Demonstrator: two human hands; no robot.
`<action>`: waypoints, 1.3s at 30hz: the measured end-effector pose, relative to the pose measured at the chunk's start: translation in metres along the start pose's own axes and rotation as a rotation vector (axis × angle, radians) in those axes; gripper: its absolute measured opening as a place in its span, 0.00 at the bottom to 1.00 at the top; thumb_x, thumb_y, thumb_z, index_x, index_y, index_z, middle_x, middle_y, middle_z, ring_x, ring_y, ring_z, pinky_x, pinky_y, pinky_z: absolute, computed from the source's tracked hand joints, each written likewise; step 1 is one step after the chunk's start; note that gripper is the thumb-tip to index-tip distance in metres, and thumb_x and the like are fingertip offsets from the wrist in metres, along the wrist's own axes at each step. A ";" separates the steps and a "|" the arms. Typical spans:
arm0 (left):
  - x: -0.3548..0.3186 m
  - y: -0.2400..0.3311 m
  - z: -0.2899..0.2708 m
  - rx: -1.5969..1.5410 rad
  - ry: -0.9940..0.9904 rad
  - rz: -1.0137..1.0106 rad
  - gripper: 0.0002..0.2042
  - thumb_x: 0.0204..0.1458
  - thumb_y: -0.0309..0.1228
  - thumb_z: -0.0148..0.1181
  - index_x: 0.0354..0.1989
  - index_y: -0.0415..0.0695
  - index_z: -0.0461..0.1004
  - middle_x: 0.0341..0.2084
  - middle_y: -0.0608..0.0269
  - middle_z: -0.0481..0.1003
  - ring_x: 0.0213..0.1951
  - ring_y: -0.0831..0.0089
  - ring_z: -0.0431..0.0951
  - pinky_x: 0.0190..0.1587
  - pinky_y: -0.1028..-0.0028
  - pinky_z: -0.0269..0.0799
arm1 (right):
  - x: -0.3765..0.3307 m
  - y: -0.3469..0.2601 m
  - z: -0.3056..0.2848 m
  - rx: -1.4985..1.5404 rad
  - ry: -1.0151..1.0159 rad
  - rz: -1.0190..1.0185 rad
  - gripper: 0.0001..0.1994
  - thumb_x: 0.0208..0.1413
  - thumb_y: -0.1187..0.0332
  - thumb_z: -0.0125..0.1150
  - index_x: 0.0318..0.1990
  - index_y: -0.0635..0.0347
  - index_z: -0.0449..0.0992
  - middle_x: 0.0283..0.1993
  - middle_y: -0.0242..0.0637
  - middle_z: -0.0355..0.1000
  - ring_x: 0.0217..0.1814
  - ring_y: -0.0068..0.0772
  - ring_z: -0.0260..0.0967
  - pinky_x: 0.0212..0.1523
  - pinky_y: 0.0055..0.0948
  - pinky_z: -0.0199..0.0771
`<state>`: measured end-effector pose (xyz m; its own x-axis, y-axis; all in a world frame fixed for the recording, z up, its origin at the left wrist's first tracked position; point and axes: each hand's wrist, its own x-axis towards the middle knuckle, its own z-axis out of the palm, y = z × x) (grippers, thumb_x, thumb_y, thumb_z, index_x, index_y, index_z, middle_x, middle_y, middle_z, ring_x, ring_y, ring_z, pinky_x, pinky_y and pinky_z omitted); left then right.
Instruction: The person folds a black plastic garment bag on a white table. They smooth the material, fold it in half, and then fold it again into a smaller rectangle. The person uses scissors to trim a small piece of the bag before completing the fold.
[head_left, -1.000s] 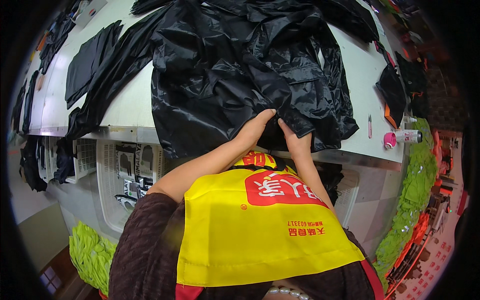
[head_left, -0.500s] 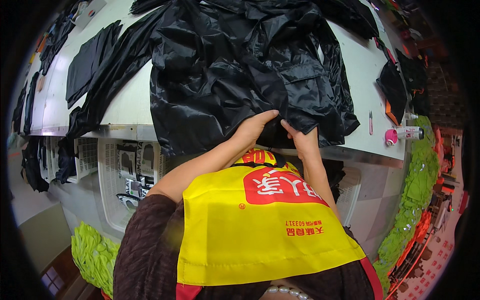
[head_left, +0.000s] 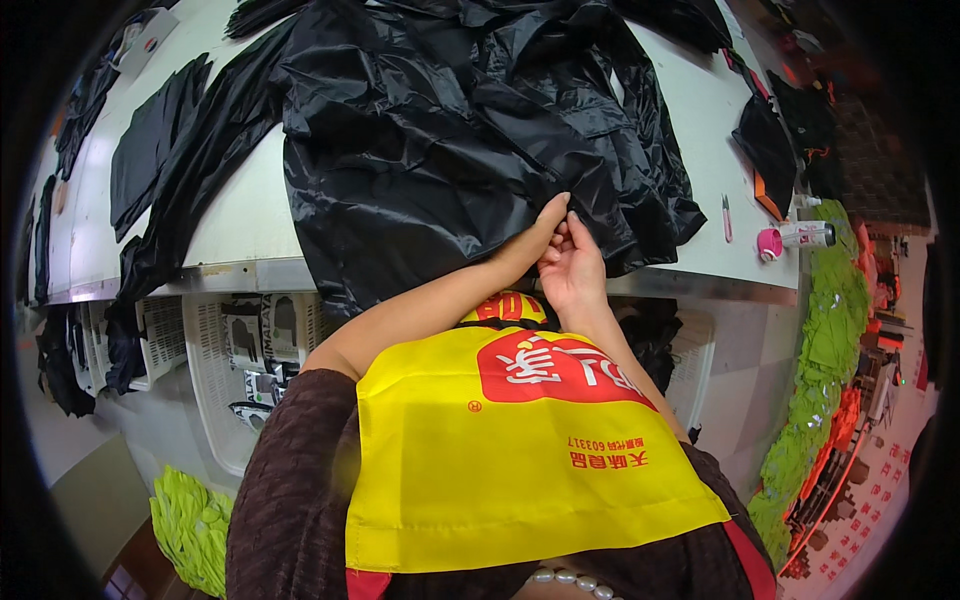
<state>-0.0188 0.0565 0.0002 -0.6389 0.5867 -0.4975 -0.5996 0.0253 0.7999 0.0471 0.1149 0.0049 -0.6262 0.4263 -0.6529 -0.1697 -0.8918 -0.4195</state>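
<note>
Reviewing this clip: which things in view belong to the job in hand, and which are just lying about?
In the job:
- black shiny garment
- left hand and right hand, close together at its near part
- white table under it

Apparently just lying about:
- folded black cloth, left
- small pink tool, right
- bottle, right
- white basket, below
- green heap, lower left

Left hand and palm-up right hand, both hands close together, bare forearms aslant inward
</note>
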 end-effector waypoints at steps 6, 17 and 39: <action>-0.006 0.005 0.010 0.010 -0.029 0.041 0.19 0.53 0.48 0.53 0.17 0.48 0.70 0.14 0.75 0.67 0.14 0.86 0.62 0.16 0.86 0.57 | -0.004 0.000 0.000 0.101 -0.057 0.005 0.05 0.57 0.67 0.52 0.32 0.57 0.70 0.28 0.25 0.64 0.25 0.18 0.57 0.23 0.14 0.57; 0.013 0.012 0.006 -0.086 -0.136 0.068 0.14 0.52 0.43 0.55 0.23 0.46 0.73 0.21 0.73 0.70 0.22 0.82 0.67 0.27 0.80 0.63 | -0.063 -0.006 0.040 -0.604 0.005 -0.244 0.22 0.57 0.65 0.51 0.57 0.66 0.61 0.48 0.32 0.68 0.47 0.20 0.62 0.45 0.17 0.60; 0.022 -0.014 -0.019 -0.144 -0.178 0.166 0.10 0.50 0.36 0.58 0.33 0.42 0.76 0.30 0.68 0.75 0.32 0.79 0.72 0.39 0.79 0.67 | -0.001 -0.025 -0.016 -0.900 0.044 -0.394 0.12 0.52 0.61 0.60 0.31 0.63 0.75 0.25 0.30 0.70 0.23 0.18 0.61 0.25 0.18 0.61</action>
<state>-0.0332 0.0535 -0.0286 -0.6472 0.7064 -0.2867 -0.5643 -0.1911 0.8031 0.0646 0.1394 0.0058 -0.6169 0.6902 -0.3782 0.2943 -0.2434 -0.9242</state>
